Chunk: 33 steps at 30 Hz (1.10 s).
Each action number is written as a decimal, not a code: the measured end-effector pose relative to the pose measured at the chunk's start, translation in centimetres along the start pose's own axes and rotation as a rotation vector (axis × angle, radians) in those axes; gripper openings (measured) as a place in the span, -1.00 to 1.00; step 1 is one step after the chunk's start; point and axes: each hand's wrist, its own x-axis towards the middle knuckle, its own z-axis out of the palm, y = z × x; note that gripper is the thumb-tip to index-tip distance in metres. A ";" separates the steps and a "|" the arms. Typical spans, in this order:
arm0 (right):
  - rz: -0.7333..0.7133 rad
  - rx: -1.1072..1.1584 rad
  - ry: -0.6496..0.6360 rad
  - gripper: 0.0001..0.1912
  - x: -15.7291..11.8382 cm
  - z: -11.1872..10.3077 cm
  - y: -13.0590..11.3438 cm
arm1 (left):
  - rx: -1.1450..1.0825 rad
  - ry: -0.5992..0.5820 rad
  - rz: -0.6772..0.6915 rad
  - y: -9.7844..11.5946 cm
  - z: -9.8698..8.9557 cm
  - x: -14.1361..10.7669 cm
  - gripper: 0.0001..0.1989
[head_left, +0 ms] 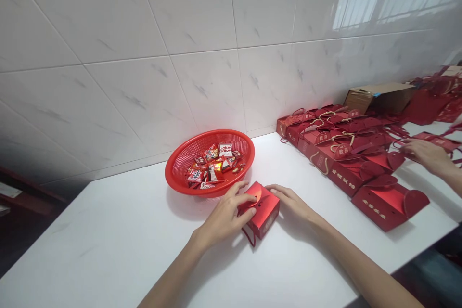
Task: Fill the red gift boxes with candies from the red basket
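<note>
A small shiny red box (265, 209) rests on the white table between my hands, its top flaps folded over and a dark red cord hanging at its near left side. My left hand (231, 209) grips the box from the left, with fingers on the top flap. At the box's far right side, my right hand (292, 202) lies with fingers stretched out, touching the edge. Just behind, a red mesh basket (173, 173) holds several wrapped snacks (214, 171).
Rows of red boxes (341, 178) with cord handles stand on the white table (126, 236) at the right. Another person's hand (428, 154) reaches in beyond them. A cardboard box (361, 98) sits near the tiled wall (205, 82).
</note>
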 end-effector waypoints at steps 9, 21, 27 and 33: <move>-0.018 -0.020 0.030 -0.62 0.0 0.1 0.5 | -0.030 -0.027 -0.065 -0.1 -0.6 -0.1 -0.69; -0.041 -0.077 0.048 -0.66 0.5 -0.6 1.2 | -0.044 -0.128 0.044 -0.2 -0.8 0.1 -0.65; -0.065 0.294 -0.033 -0.62 -0.5 -2.6 -1.4 | 0.004 -0.135 0.069 0.2 -0.8 0.1 -0.64; -0.183 0.400 -0.010 -0.69 -1.1 -3.4 -2.9 | -0.046 -0.063 -0.072 -0.1 -0.9 -0.3 -0.42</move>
